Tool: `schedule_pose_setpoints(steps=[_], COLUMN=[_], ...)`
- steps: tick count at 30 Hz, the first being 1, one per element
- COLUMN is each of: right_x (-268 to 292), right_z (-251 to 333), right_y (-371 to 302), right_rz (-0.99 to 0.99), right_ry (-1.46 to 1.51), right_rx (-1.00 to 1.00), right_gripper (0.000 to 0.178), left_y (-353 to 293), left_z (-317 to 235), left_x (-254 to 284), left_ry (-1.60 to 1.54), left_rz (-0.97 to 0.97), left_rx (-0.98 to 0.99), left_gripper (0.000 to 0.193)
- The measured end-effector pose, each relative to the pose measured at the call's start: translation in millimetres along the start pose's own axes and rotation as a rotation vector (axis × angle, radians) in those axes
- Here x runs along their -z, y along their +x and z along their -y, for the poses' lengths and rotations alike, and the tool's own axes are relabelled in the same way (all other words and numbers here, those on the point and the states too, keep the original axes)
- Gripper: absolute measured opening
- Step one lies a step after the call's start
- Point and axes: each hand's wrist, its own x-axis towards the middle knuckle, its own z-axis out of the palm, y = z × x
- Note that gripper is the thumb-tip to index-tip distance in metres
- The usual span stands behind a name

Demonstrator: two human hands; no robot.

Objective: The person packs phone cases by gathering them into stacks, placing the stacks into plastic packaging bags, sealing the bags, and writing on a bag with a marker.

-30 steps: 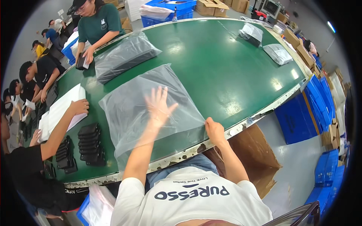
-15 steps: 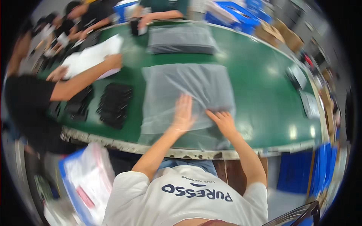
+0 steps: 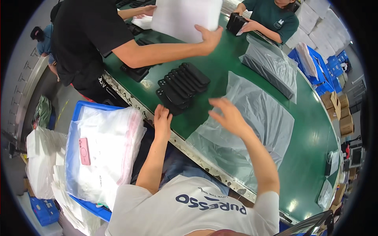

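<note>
Several black phone cases point(image 3: 182, 84) lie in a leaning, overlapping row on the green table. My left hand point(image 3: 162, 122) is at the near end of this row, fingers loosely extended and holding nothing; whether the fingertips touch the lowest case I cannot tell. To the right, my right hand point(image 3: 229, 117) hovers with thumb and fingers apart over the left side of a clear plastic bag point(image 3: 264, 118). That bag lies flat and wrinkled on the table. Beyond it, a second plastic bag point(image 3: 271, 65) wraps a flat, dark-edged stack.
At my left stands a blue crate point(image 3: 84, 108) of clear plastic bags, a pink phone case point(image 3: 84, 151) on top. A co-worker in black point(image 3: 90, 43) holds a white sheet point(image 3: 185, 17) across the table. Another person in green point(image 3: 271, 19) holds black cases point(image 3: 236, 23).
My view has turned left. Both hands have lifted off the plastic bag; the left has moved over to the black phone cases, the right toward the bag's left side.
</note>
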Motion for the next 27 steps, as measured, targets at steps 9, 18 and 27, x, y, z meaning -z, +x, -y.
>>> schedule_pose_setpoints(steps=[9,18,27], right_x=[-75,-52,-60], right_z=[-98,-66,24], right_y=[128,107,14], right_rz=[-0.004,-0.136,-0.475], right_ry=[-0.318,0.041,0.378], right_rx=[-0.456,-0.45,-0.36], right_gripper=[0.109,0.072,0.067], left_y=[70,96,-27], left_z=[-4,0,-45], left_x=[-85,-101,-76], left_ry=[0.649,1.066,0.86], left_rz=[0.259,0.448,0.626], left_rx=[-0.019,-0.456,-0.426], left_gripper=[0.071,0.068,0.077])
